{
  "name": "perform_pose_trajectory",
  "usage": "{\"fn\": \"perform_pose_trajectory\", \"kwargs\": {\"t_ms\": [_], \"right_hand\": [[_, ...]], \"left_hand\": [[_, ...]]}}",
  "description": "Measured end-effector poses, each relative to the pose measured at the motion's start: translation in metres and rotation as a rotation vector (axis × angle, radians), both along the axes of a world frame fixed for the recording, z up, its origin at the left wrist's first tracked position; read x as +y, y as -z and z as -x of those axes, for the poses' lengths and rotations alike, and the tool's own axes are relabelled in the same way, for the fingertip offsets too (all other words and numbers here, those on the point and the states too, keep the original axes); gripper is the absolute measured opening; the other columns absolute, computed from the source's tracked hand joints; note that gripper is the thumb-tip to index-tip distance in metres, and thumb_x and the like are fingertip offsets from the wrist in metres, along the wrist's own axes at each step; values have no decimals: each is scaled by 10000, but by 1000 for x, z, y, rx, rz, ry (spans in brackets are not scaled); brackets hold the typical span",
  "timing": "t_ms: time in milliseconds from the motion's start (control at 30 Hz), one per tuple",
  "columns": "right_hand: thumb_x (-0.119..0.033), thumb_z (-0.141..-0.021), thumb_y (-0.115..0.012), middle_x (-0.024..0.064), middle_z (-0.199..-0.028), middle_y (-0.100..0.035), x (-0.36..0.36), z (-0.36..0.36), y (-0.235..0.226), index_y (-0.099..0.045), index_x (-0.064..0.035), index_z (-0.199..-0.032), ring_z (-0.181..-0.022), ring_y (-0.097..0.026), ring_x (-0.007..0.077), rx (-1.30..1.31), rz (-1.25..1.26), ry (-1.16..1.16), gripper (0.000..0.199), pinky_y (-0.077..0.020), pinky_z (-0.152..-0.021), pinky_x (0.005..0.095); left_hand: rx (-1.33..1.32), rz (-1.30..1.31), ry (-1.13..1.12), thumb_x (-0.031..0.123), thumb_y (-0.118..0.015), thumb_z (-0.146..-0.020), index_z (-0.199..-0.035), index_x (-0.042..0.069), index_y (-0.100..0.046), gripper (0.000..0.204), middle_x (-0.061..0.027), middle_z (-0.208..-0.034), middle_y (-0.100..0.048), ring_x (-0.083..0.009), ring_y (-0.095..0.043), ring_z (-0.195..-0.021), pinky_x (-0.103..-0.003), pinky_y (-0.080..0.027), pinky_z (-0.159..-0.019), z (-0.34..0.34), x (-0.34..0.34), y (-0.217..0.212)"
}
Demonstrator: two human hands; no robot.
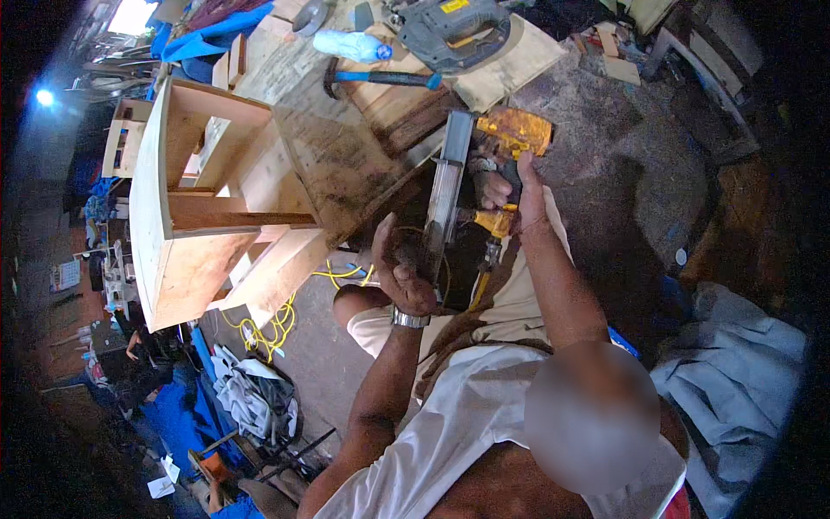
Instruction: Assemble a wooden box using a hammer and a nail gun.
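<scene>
A yellow and black nail gun [515,131] with a long grey metal magazine [443,195] is held over my lap. My right hand [494,186] is wrapped round its black handle, below the yellow body. At the magazine's lower end is my left hand [405,272], a metal watch on its wrist. Its fingers curl at the magazine, with one digit raised apart; the exact contact is partly hidden. A yellow hose joins the fitting [491,255] at the base of the handle.
Left stands an open wooden frame [246,221] against the worktable [324,160]. A hammer [385,78], a plastic bottle [350,45] and a jigsaw-like power tool [454,35] lie on the table. Yellow hose [268,329] coils on the floor; grey cloth [735,372] lies at right.
</scene>
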State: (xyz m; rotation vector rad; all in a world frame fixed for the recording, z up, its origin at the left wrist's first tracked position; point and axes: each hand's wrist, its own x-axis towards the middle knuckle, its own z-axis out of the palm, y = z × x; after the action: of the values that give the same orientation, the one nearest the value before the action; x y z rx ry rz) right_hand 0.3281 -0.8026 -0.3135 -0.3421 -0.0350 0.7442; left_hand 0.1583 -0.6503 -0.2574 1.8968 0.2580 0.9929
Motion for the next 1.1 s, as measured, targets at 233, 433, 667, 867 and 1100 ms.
{"fn": "perform_pose_trajectory", "kwargs": {"t_ms": [233, 433, 667, 867, 1100], "right_hand": [[-681, -927, -524, -34, -621, -417, -4, -2, 6, -542, -86, -1346, -542, -440, 140, 56, -5, -61, 728, -432, -624, 347], [-673, -928, -532, -43, -627, -416, 12, -2, -3, -565, -82, -1299, -531, -433, 129, -25, 50, -39, 699, -416, -595, 330], [-692, -934, -503, -40, -622, -383, -3, -1, -17, -578, -60, -1237, -500, -358, 129, 237, 229, 113, 705, -361, -539, 272], [-627, -967, -510, -37, -614, -383, 12, 18, -35, -518, -19, -1278, -488, -358, 96, -60, 203, 132, 683, -362, -492, 284], [-682, -911, -556, -58, -600, -388, 29, 32, -13, -553, -65, -1255, -506, -393, 114, 64, 150, -51, 706, -374, -564, 304]], "left_hand": [[-47, -4, 49, 584, -370, -1017, -1358, -43, -492, 724, -200, -1327, -563, -328, -543, -1237, -442, -400, -1070, -61, -13, -13], [-86, 91, 24, 568, -361, -1023, -1327, -70, -499, 720, -219, -1325, -559, -315, -537, -1236, -431, -386, -1082, -68, -1, -9], [-1, -14, -38, 577, -335, -1008, -1330, -31, -529, 715, -203, -1321, -557, -330, -536, -1225, -432, -362, -1089, -46, -6, -10], [-44, -1, -56, 579, -367, -1004, -1349, -15, -510, 702, -207, -1318, -553, -339, -505, -1267, -438, -344, -1105, -59, 3, -29], [-282, 271, 30, 593, -506, -963, -1387, -4, -451, 734, -187, -1369, -540, -328, -562, -1234, -481, -442, -1067, -26, 18, -17]]}}
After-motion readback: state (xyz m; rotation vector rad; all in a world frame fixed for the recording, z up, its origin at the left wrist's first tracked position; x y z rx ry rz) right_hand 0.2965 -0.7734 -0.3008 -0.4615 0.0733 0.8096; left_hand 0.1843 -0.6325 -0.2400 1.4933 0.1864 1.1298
